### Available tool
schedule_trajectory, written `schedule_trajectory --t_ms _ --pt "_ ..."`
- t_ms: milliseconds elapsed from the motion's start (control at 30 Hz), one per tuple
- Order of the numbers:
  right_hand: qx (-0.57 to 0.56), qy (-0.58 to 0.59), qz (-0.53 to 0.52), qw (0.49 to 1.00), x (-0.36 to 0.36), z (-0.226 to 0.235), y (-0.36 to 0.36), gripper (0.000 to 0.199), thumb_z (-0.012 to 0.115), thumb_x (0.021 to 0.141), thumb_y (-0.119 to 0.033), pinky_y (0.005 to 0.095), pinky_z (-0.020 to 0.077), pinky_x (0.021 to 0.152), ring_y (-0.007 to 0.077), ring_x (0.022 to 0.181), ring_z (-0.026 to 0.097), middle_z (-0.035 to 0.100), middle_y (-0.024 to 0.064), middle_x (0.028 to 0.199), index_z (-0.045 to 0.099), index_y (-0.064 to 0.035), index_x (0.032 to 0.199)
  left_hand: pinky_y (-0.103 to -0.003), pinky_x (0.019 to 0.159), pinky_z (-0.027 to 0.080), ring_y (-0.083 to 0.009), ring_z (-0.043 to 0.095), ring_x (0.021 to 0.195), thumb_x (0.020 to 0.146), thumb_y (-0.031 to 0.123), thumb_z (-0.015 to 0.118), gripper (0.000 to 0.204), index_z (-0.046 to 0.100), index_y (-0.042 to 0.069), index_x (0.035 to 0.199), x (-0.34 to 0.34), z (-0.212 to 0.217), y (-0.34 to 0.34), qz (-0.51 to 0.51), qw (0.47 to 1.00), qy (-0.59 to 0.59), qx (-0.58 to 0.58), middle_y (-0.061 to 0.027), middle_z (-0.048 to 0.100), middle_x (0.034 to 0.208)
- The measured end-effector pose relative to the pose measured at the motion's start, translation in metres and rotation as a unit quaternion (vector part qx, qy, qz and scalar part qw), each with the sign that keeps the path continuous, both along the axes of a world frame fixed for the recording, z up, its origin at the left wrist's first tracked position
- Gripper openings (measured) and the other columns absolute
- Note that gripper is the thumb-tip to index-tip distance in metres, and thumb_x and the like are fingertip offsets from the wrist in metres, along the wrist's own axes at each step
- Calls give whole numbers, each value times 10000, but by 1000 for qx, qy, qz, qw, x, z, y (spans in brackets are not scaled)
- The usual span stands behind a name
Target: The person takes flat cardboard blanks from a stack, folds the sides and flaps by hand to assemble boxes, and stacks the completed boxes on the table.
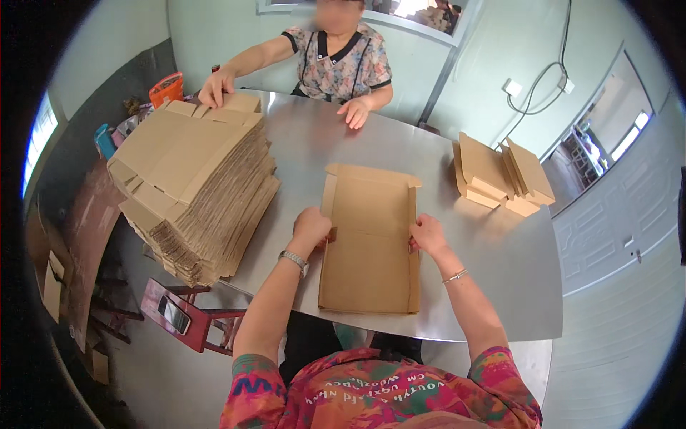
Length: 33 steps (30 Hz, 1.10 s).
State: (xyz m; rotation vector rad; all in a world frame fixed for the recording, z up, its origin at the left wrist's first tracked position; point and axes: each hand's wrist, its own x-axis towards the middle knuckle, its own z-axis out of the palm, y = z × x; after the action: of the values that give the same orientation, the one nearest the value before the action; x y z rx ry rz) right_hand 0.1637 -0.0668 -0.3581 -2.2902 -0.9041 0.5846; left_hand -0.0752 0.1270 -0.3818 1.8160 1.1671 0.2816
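Note:
A brown cardboard box [369, 270] lies opened out on the metal table in front of me, its low side walls standing and its lid part stretching away from me. With fingers curled, my left hand [311, 227] grips the box's left edge near the middle fold. On the opposite side my right hand [426, 233] pinches the right edge at about the same height. Some of the fingertips of both hands are hidden behind the cardboard walls.
A tall stack of flat cardboard blanks [207, 193] stands on the left of the metal table [300, 139]. Folded boxes [493, 171] sit at the right. Across the table a person rests one hand [218, 87] on the stack. A phone [174, 314] lies on a red stool [153, 297].

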Motion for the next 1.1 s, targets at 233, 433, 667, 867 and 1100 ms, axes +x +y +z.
schedule_trajectory --t_ms 233,433,667,867,1100 --pt "76 173 -58 980 -33 21 -5 327 647 822 -166 326 552 543 161 635 612 629 87 835 558 7 1085 -379 717 536 -255 686 722 655 241 732 341 614 -13 849 5 -8 -17 62 980 39 185 -109 694 712" --pt "18 287 -27 957 -18 21 -5 360 688 819 -217 273 553 626 127 721 594 613 51 903 561 -8 1082 -359 691 531 -210 671 673 705 252 680 328 605 -14 881 -4 -7 -7 11 1000 -16 -23 -103 688 716" --pt "74 251 -39 964 -39 33 -19 291 664 844 -183 287 549 700 128 777 624 635 57 917 571 -34 1076 -428 799 498 -364 639 937 783 332 646 393 595 -16 958 -23 22 -33 22 997 -56 42 -213 665 967" --pt "148 106 57 982 -77 48 -39 395 684 812 -181 311 520 740 164 811 624 636 64 935 546 7 1130 -429 805 475 -371 615 926 834 348 630 396 550 -28 930 -43 27 -64 48 991 -62 112 -212 647 949" --pt "133 -99 49 985 -90 9 -59 474 670 770 -177 396 498 834 340 930 601 590 172 1020 484 -36 1183 -457 782 473 -392 609 900 841 246 625 288 546 -9 948 -54 8 -89 71 978 -75 181 -213 647 944"
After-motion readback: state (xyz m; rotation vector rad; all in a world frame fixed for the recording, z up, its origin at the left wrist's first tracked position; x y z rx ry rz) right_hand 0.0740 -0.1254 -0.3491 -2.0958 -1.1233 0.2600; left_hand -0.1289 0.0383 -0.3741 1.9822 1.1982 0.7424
